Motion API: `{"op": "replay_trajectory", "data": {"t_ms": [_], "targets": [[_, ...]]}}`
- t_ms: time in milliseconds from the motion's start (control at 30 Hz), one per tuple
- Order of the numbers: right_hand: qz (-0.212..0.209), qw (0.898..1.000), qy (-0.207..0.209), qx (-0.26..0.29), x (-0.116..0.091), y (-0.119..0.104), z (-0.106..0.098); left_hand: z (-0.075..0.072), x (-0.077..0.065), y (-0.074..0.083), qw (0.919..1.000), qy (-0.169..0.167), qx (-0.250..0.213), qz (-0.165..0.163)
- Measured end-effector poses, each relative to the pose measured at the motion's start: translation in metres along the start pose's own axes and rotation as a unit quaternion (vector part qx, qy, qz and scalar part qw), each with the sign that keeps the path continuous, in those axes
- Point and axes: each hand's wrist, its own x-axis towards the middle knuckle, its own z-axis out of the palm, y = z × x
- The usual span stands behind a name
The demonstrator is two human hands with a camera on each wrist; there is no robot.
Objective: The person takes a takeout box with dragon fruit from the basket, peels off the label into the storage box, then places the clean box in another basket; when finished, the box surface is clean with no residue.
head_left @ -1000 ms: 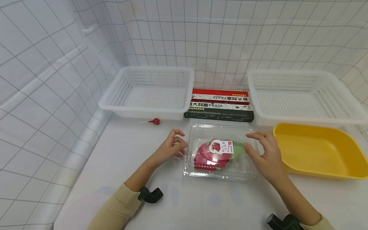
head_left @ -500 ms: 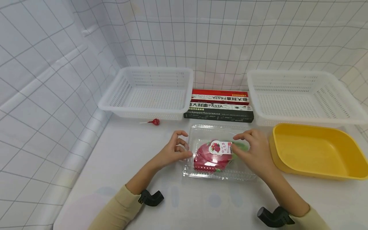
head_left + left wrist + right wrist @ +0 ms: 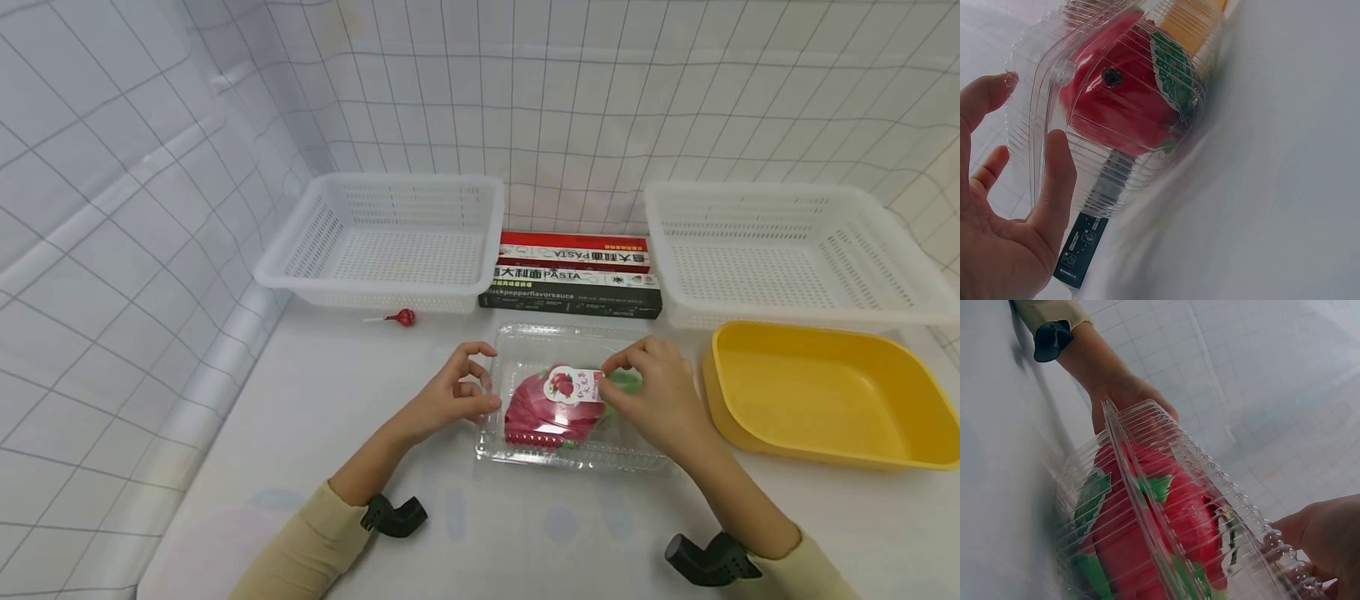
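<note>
White table [image 3: 315,417], right hand [image 3: 651,392] now pinching clamshell [image 3: 573,454] lid, left hand [image 3: 450,396] gripping edge

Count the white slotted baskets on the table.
2. One white basket stands at the back left, the other white basket at the back right, with the pasta boxes between them. None appears hidden.

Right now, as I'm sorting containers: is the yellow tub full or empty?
Empty: the yellow tub shows only its bare yellow floor and walls in the head view.
</note>
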Motion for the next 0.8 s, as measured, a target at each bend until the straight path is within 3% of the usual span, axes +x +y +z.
{"op": "replay_trajectory", "data": {"t_ms": [433,800], "targets": [[-0.006,0.999,0.002,0.034,0.0001,-0.0024,0.0015,-0.0026,0.0028,-0.0037,0.9999,0.003,-0.004,-0.011],[-0.048,0.997,0.030,0.060,-0.0038,-0.0030,0.0071,-0.0026,0.0020,-0.0032,0.9999,0.003,-0.012,-0.011]]}}
